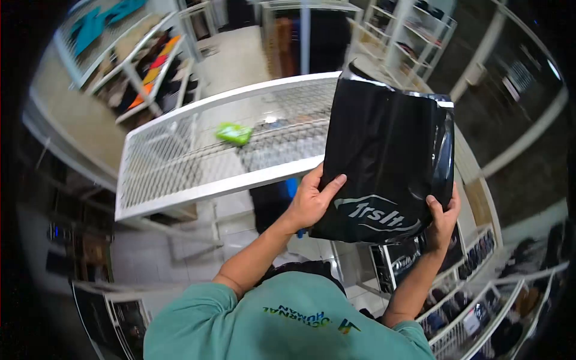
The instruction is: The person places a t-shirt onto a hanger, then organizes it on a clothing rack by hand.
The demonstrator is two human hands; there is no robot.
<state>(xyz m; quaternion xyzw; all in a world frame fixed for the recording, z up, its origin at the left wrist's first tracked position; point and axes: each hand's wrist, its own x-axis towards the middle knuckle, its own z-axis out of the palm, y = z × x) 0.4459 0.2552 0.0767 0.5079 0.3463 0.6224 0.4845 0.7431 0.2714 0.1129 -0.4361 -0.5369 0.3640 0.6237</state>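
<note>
A black plastic bag point(384, 144) with white lettering near its lower end is held up in front of me, over the right end of a white mesh table. My left hand point(315, 201) grips its lower left edge, thumb on the front face. On the opposite edge, my right hand point(443, 216) pinches the bag with the thumb in front; its other fingers are mostly hidden behind. The bag's far end looks uneven, with a shiny silvery edge. Whether anything is inside cannot be seen.
The white mesh table point(225, 191) has a green packet point(234, 133) on it. Racks with folded goods point(153, 75) stand at the far left. Shelves of dark items point(474, 306) are close on my right. Another white shelf unit point(414, 33) stands at the back.
</note>
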